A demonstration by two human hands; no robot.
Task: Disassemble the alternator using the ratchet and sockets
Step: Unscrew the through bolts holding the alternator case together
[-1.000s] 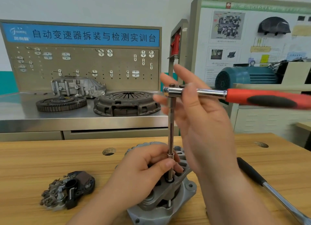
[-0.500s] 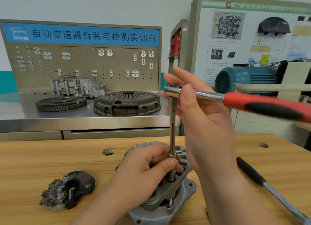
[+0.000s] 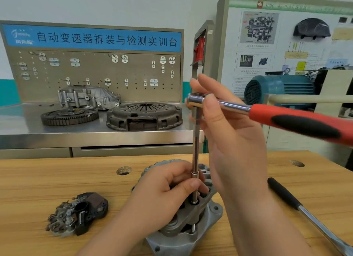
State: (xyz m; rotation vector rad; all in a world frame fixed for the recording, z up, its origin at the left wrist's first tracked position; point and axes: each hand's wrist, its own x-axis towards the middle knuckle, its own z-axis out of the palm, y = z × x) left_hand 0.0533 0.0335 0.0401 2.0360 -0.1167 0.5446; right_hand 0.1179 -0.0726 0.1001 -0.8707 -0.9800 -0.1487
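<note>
Our left hand (image 3: 162,194) pinches the extension bar (image 3: 195,150) down at the alternator (image 3: 191,242), right hand (image 3: 235,141) pinching the ratchet (image 3: 286,117) head.

The back wall (image 3: 114,5) is pale grey-white, with a teal band (image 3: 9,91) low on its left part. In front of it stands a bench with a steel top (image 3: 23,125). On this bench rises a beige perforated board (image 3: 95,74) with small metal hooks, and a blue banner with white Chinese characters (image 3: 95,38) runs along its upper edge. A grey cast metal housing (image 3: 86,98), a dark toothed ring (image 3: 69,116) and a round rusty clutch cover (image 3: 144,116) lie on the steel top. To the right stands a white display board with diagrams (image 3: 267,55), with a teal electric motor (image 3: 278,86) before it. Nearest is a light wooden table with round holes (image 3: 38,179).
</note>
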